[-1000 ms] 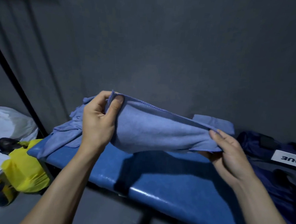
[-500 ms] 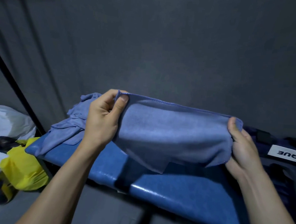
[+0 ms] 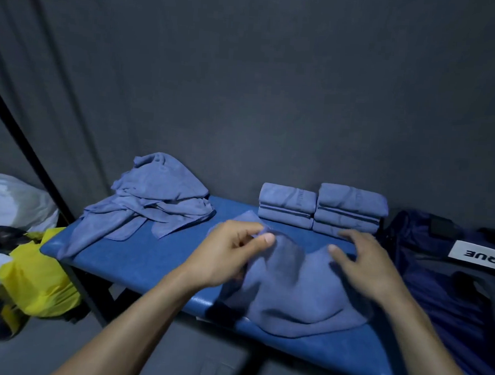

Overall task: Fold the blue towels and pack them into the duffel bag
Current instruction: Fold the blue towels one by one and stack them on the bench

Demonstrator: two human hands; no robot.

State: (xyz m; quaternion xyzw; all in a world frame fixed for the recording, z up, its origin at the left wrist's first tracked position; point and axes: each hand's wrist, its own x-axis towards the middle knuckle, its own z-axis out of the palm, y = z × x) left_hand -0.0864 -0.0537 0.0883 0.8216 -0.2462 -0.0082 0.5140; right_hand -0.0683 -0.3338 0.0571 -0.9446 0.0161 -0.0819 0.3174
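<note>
**Towel down, ready to fold**

Blue bench holds the towel, lying long from left to right under both my hands. My left hand pinches its far corner. My right hand hovers spread wide. Bag waits right.

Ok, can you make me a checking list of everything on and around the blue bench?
Surface: blue padded bench, against a grey wall.
Job's things: towel being folded lies rumpled at the front; unfolded pile at the left; two folded stacks at the back; duffel bag at the right.
Clutter: yellow bag and white bag on the floor.
Grippers: left hand pinches a towel corner; right hand open over the towel.
Cables: nothing seen.
Surroundings: black pole.
</note>
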